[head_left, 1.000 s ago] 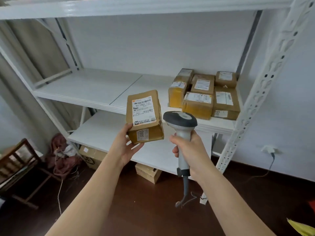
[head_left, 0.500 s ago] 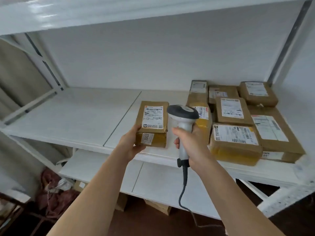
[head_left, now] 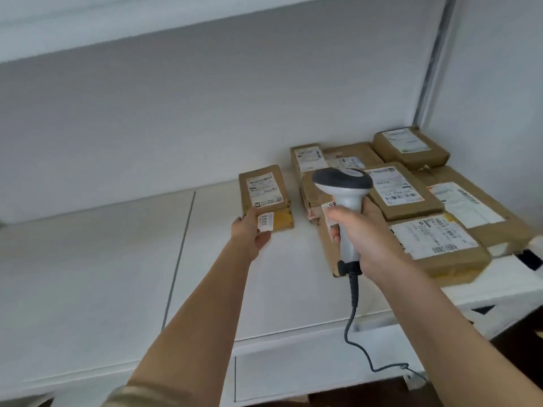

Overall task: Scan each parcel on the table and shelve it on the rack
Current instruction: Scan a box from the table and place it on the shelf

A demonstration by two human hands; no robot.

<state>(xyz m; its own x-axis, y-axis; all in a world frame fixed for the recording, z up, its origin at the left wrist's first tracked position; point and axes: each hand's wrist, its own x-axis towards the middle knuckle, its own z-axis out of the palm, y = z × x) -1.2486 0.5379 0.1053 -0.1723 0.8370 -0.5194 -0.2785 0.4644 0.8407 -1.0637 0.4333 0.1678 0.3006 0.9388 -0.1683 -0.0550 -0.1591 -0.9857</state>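
The left hand (head_left: 249, 233) grips the near end of the parcel (head_left: 264, 195), which now lies flat on the shelf (head_left: 88, 259), just left of the stacked boxes (head_left: 411, 201). The risk is a skewed set-down: let go too soon and the parcel sits crooked, its label turned away. To the right of the parcel, the right hand (head_left: 364, 230) is wrapped round the scanner (head_left: 342, 186), whose dangling cord (head_left: 355, 312) could snag the shelf edge. Half a second ago the parcel was held above the shelf; now it's down and deeper in.
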